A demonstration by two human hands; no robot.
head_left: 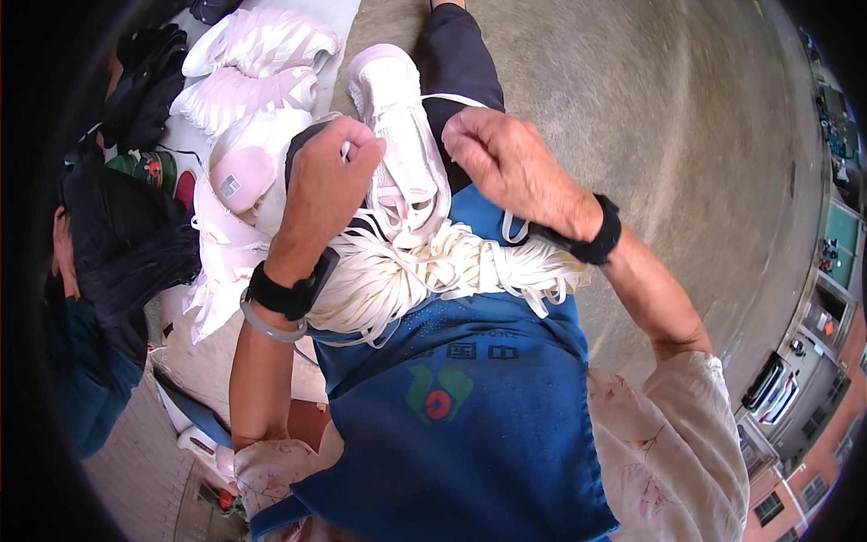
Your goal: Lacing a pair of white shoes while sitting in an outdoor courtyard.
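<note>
Lace (452,97), white and slim, runs from the front of the white shoe (393,117) to the right hand (515,167), whose curled fingers appear closed on it. The left hand (330,176) bends over the shoe's other side, fingers folded in; whether they pinch anything I cannot tell. The 2 hands are apart, the shoe lying between them, toe away from the body, heel end against a loose cream bundle of laces (379,285) across the blue apron (452,343).

The likeliest trouble is a snag: a stray strand from that bundle, so near the heel and similar in colour, could catch on the right wristband (603,233) or be picked up by mistake. A harder pull from 1 side could leave the lacing uneven or twist the shoe, since neither palm seems to brace it. If the dark-trousered leg (461,59) shifts, shoe and bundle could slide toward the floor (632,108).
</note>
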